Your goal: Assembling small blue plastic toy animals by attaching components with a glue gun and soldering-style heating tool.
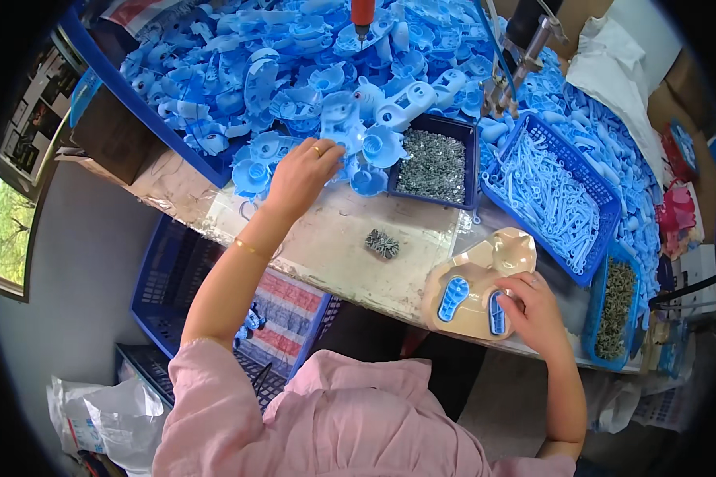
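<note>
My left hand [306, 176], with a ring and a bracelet, reaches to the near edge of a heap of blue plastic parts. Its bent fingers close on the edge of a light-blue plastic shell [341, 115]; the fingertips are partly hidden. On the right, a tan moulded fixture [473, 274] sits at the table's front edge. One small blue oblong part [453, 299] lies in its left recess. At the right recess, my right hand [535, 310] has thumb and fingers at a second blue oblong part [496, 312], which it partly covers.
A dark tray of screws [475, 199] and a blue basket of slim blue parts [605, 238] stand behind the fixture. Loose screws [382, 244] lie mid-table. A red-and-black driver [362, 16] hangs over the heap. Another screw tray [630, 262] is far right; a blue crate [163, 278] stands below left.
</note>
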### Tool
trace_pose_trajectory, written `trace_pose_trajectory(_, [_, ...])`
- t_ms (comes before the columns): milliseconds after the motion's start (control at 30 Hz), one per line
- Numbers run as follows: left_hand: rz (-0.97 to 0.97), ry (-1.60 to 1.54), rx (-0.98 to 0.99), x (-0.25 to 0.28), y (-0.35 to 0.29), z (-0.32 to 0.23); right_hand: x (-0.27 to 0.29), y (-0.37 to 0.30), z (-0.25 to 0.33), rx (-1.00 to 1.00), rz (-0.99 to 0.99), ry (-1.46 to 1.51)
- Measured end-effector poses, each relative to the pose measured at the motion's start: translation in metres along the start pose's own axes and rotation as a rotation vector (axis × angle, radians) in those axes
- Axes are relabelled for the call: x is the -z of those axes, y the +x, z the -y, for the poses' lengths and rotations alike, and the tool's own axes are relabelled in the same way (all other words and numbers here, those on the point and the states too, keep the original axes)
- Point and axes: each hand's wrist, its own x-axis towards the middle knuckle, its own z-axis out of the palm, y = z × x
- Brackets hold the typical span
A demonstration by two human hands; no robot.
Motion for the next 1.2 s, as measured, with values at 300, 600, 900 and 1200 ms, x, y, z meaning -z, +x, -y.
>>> trace_pose_trajectory(300, [0.138,-0.245,-0.431,0.058,-0.014,-0.149,0.030,-0.004,0.003,-0.167,-0.146,0.185])
trace_pose_trajectory(600, [0.137,-0.233,-0.411,-0.020,-0.006,-0.280,0.054,-0.036,-0.007,-0.310,-0.234,0.191])
trace_pose_trajectory(900, [0.183,-0.621,-0.219,0.014,-0.016,-0.242,0.030,-0.029,0.029,-0.091,-0.210,0.064])
trace_pose_trajectory(1200, [0.306,-0.753,-0.049,-0.008,-0.036,-0.198,-0.018,-0.019,0.019,0.271,0.012,-0.233])
